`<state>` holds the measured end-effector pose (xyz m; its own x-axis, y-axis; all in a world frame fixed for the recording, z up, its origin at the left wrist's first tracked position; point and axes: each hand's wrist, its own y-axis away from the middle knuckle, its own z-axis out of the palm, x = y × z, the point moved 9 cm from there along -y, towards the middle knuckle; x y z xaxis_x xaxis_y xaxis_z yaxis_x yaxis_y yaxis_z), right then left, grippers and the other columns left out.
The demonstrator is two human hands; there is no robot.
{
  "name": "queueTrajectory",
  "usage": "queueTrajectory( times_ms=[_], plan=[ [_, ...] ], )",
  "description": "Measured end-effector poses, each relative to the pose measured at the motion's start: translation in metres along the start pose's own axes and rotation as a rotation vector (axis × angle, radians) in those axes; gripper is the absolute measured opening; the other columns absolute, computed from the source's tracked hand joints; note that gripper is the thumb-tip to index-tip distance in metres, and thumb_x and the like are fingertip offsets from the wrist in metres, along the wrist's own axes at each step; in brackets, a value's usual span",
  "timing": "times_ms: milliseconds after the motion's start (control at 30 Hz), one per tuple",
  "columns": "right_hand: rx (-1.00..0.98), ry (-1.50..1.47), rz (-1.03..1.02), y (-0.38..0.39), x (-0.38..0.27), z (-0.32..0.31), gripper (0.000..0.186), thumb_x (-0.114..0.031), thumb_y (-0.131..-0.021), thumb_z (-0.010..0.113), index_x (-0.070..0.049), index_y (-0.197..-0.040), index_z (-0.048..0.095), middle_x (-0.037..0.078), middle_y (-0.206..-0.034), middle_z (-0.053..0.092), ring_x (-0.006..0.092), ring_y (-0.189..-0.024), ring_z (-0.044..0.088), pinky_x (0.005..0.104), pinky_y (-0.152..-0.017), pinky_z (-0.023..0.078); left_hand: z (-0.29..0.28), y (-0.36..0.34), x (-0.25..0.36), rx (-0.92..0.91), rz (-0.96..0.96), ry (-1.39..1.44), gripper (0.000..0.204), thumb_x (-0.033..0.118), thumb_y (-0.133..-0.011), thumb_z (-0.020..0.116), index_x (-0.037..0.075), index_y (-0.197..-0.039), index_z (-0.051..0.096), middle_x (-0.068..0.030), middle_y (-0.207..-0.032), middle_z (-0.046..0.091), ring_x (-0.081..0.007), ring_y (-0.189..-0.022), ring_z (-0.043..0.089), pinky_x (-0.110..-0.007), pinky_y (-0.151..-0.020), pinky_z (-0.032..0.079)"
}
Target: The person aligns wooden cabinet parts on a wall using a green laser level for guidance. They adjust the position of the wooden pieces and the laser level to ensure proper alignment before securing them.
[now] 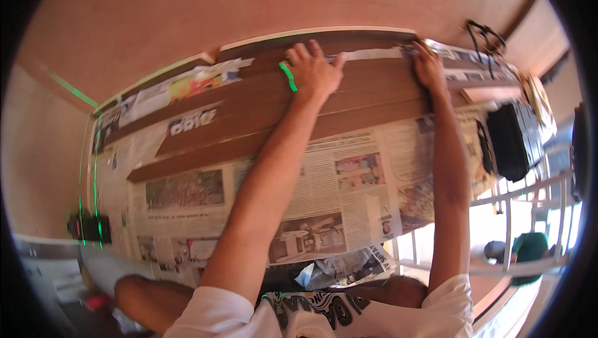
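Several long brown wood-look planks (374, 83) lie side by side along the wall, over sheets of newspaper. My left hand (314, 76) rests on them near the far edge, fingers spread; a green laser line crosses it by the little finger. Farther right, my right hand (430, 70) presses at the right end of a dark brown strip (367, 37) that stands against the wall. Its fingers look stretched out over the strip and planks, slightly blurred. Neither hand visibly lifts anything. A strip of newspaper (374, 54) shows in a gap between the hands.
A laser level (93, 229) stands at the left, casting green lines on the wall (261, 2). Newspaper (324, 176) covers the near surface. At right are a black case (514, 139), dark cables (486, 36) and a white railing (529, 192). Beyond the railing is a person in green (529, 254).
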<state>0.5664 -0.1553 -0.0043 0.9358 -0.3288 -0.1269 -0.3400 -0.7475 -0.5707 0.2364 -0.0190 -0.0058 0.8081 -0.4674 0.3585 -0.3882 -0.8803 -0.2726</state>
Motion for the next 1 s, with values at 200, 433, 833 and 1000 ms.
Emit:
queueTrajectory(
  times_ms=[200,433,833,1000],
  plan=[
    [0.015,-0.018,0.048,0.0,0.01,-0.006,0.039,-0.027,-0.106,0.054,-0.006,-0.136,0.067,0.019,-0.146,0.062,0.0395,-0.135,0.056,0.0473,-0.116,0.04,-0.004,0.005,0.008,-0.01,0.016,0.006,0.089,0.074,-0.1,0.041,0.001,-0.15,0.054,-0.0231,-0.148,0.048,-0.0416,-0.139,0.04,-0.063,-0.117,0.03],
    [-0.059,-0.059,0.071,-0.002,-0.012,-0.009,0.038,-0.027,-0.106,0.053,-0.005,-0.133,0.069,0.022,-0.132,0.068,0.0421,-0.126,0.062,0.0476,-0.11,0.047,0.002,0.009,0.002,-0.075,0.083,0.034,0.092,0.074,-0.101,0.039,0.001,-0.156,0.045,-0.0267,-0.161,0.04,-0.0414,-0.152,0.034,-0.062,-0.124,0.021],
    [-0.101,-0.017,0.085,0.003,0.012,-0.005,0.04,-0.031,-0.108,0.051,-0.009,-0.137,0.068,0.026,-0.126,0.07,0.0428,-0.122,0.065,0.0494,-0.105,0.049,0.003,0.01,0.007,-0.06,0.052,-0.006,0.095,0.07,-0.101,0.042,-0.006,-0.158,0.037,-0.0325,-0.164,0.033,-0.0451,-0.155,0.028,-0.061,-0.125,0.019],
    [-0.123,-0.008,0.091,-0.001,0.015,0.004,0.041,-0.033,-0.108,0.049,-0.009,-0.134,0.068,0.026,-0.128,0.069,0.044,-0.122,0.064,0.051,-0.104,0.049,0.001,0.01,0.001,-0.019,0.033,-0.002,0.095,0.071,-0.1,0.044,-0.006,-0.156,0.042,-0.0336,-0.163,0.035,-0.0456,-0.153,0.03,-0.06,-0.124,0.021]
  ],
)
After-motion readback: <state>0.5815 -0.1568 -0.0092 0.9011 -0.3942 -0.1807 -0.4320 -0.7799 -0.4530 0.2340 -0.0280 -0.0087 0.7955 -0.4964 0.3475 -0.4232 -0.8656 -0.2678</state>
